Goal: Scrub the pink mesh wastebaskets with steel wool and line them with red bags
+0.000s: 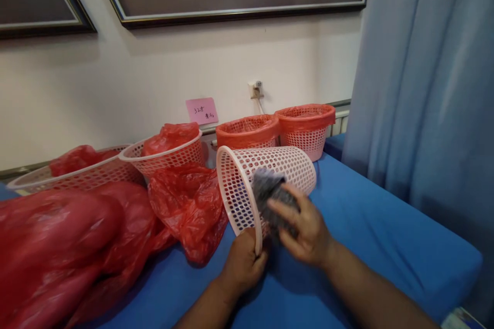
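A pale pink plastic wastebasket [295,162] with a perforated wall lies tipped on its side, its mouth facing left. My left hand [244,262] is closed around the lower part of its rim. My right hand [306,226] presses a dark grey cloth [270,193] against the outside of the wall, close to the rim. The fingers are bent over the cloth, which is slightly blurred. Left of the basket's mouth lies a crumpled red plastic bag [189,205].
Two wastebaskets lined with red bags, one [247,133] and another [306,133], stand behind. Two more baskets, one [170,157] and another [88,177], hold red bags at left. A large red bag [57,247] covers the near left of the blue bed [386,247]. A blue curtain [417,87] hangs at right.
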A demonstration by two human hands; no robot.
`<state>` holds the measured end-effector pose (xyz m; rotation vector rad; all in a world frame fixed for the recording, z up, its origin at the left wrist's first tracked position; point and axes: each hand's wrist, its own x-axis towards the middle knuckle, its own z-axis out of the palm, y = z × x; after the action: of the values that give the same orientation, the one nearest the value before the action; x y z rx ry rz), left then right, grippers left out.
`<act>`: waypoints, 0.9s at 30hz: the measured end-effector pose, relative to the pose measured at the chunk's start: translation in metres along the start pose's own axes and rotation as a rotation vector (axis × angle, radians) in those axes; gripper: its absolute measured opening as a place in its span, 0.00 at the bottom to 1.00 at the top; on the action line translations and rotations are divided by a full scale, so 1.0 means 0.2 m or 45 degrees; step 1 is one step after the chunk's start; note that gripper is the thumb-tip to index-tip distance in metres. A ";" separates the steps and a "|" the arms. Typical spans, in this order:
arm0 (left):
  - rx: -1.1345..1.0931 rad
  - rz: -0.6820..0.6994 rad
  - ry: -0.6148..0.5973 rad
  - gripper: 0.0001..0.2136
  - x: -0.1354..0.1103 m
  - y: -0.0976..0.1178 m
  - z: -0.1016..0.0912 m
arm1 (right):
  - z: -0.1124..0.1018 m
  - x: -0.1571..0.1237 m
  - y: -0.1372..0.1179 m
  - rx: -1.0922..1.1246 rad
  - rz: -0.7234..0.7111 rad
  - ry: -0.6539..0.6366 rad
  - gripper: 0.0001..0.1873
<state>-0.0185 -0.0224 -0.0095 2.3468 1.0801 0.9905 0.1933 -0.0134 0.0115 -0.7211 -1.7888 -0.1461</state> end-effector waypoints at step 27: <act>-0.438 -0.216 0.369 0.14 -0.02 0.10 -0.03 | -0.01 -0.01 0.09 0.082 0.184 0.052 0.28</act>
<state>-0.0140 -0.0384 0.0046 1.8471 1.0875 1.3583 0.2047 0.0000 0.0051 -0.7924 -1.6885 -0.0068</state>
